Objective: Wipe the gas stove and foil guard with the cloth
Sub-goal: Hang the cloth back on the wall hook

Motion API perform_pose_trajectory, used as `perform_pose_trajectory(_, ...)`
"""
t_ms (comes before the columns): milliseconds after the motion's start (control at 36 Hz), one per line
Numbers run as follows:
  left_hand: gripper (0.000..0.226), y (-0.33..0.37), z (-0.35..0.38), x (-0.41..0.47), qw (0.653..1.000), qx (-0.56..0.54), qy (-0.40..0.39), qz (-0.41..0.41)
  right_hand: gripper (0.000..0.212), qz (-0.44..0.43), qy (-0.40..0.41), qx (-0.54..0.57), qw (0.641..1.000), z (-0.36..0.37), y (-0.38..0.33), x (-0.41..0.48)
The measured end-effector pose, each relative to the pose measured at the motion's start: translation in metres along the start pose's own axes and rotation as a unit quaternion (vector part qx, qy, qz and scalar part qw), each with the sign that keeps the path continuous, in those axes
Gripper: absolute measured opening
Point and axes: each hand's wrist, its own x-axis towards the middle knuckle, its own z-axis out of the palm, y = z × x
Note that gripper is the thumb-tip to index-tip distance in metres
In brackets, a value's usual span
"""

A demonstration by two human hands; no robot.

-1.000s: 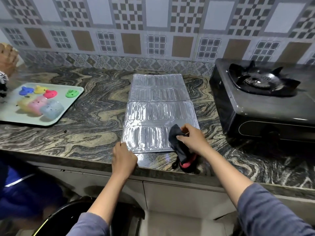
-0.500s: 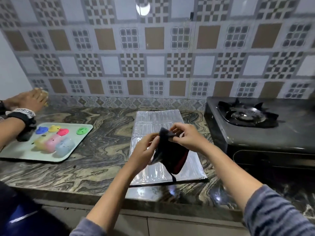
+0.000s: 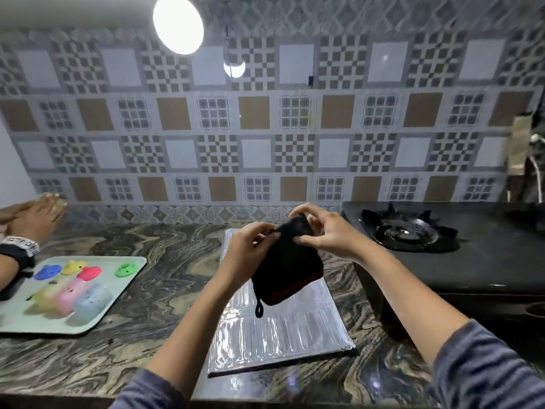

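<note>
The cloth (image 3: 287,270) is black and soft, folded into a thick, roughly square pad. A dark red band runs near its lower edge and a small loop dangles from its lower left corner. It hangs in the air between the two hands, above the back half of the foil guard (image 3: 280,343) and clear of it.

The left hand (image 3: 247,255) pinches the cloth's upper left edge between thumb and curled fingers. The right hand (image 3: 324,231) grips the top corner from the other side, its fingertips bent over the fabric. Most of the pad droops below both hands.

The foil guard is a silvery, shiny panel embossed with parallel ribs. It lies flat on the countertop (image 3: 147,349), running from near the back wall to close by the front edge.

Just to its right, at the right end of the countertop, stands the gas stove (image 3: 486,267), a dull black box. Its burner (image 3: 407,231) sits under a pronged pan support.

The countertop is polished stone with swirling grey and tan veins. Towards its left front lies a pale green tray (image 3: 17,323) holding small coloured moulded shapes (image 3: 88,296). Another person's hand (image 3: 35,216) rests at the left back edge.
</note>
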Motion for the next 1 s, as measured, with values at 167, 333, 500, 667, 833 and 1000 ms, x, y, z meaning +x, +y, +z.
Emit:
perform_pose_trajectory(167,0.011,0.002,0.003,0.024,1.0,0.002,-0.002,0.023,0.01,-0.007,0.12,0.007,0.993,-0.014,0.007,0.013)
perform_pose_trajectory(333,0.017,0.007,0.028,0.05,0.999,0.002,-0.05,0.013,0.003,-0.006,0.178,-0.041,0.983,-0.04,0.017,0.022)
perform_pose_trajectory(500,0.018,0.013,0.064,0.089,0.995,-0.019,-0.093,-0.013,0.008,0.016,0.23,-0.084,0.97,-0.073,0.044,0.033)
perform_pose_trajectory(667,0.019,0.02,0.108,0.131,0.989,0.044,-0.141,-0.017,0.011,0.025,0.242,-0.109,0.964,-0.116,0.079,0.051)
perform_pose_trajectory(833,0.016,0.018,0.134,0.189,0.985,0.065,-0.159,-0.028,0.016,0.042,0.213,-0.096,0.971,-0.157,0.119,0.077)
perform_pose_trajectory(1000,0.02,0.028,0.143,0.258,0.99,0.112,-0.081,0.028,0.017,-0.008,0.212,-0.093,0.973,-0.191,0.134,0.12)
